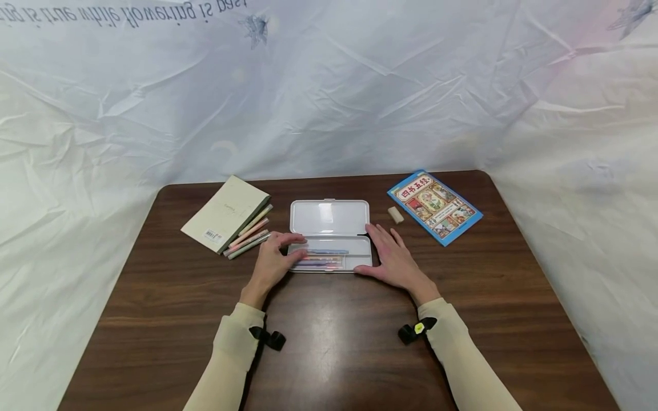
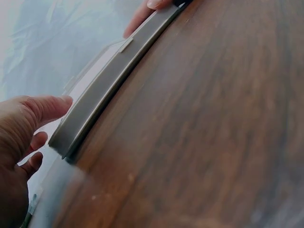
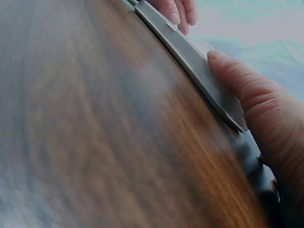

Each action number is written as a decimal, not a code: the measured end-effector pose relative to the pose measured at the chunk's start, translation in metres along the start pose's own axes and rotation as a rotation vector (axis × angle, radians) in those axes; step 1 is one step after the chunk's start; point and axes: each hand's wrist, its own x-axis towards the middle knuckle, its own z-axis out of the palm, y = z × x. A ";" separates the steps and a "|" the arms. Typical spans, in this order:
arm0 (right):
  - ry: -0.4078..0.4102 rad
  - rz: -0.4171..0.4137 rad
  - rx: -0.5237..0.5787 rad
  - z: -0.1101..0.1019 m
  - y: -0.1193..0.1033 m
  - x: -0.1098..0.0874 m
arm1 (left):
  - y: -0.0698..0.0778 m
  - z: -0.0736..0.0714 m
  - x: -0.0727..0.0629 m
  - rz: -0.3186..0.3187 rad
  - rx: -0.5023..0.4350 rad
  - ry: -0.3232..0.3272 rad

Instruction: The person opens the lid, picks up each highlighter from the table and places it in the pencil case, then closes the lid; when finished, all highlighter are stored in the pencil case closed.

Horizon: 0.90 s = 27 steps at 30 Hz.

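Observation:
A white pencil case (image 1: 360, 261) lies unfolded at the middle of the table, its lid (image 1: 329, 218) tipped back. A blue pen (image 1: 329, 252) lies in its rear compartment, and several pens (image 1: 324, 262) lie in the front one. My left hand (image 1: 272, 262) reaches over the case's left end, thumb and fingertips near the pen ends; no object shows between them. In the left wrist view the thumb (image 2: 54, 107) is at the case's front rim. My right hand (image 1: 393, 260) spreads around the right end, thumb at the front corner and fingertips near the hinge.
Left of the case lies a cream notebook (image 1: 228, 211), with several pencils or pens (image 1: 249, 240) along its right edge. A white eraser (image 1: 395, 215) and a blue illustrated booklet (image 1: 435, 206) lie to the right. White cloth (image 1: 329, 114) hangs behind the brown table (image 1: 329, 342).

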 end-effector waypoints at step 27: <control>-0.002 0.004 -0.004 -0.001 -0.001 -0.001 | -0.053 -0.080 -0.028 -0.061 0.135 0.343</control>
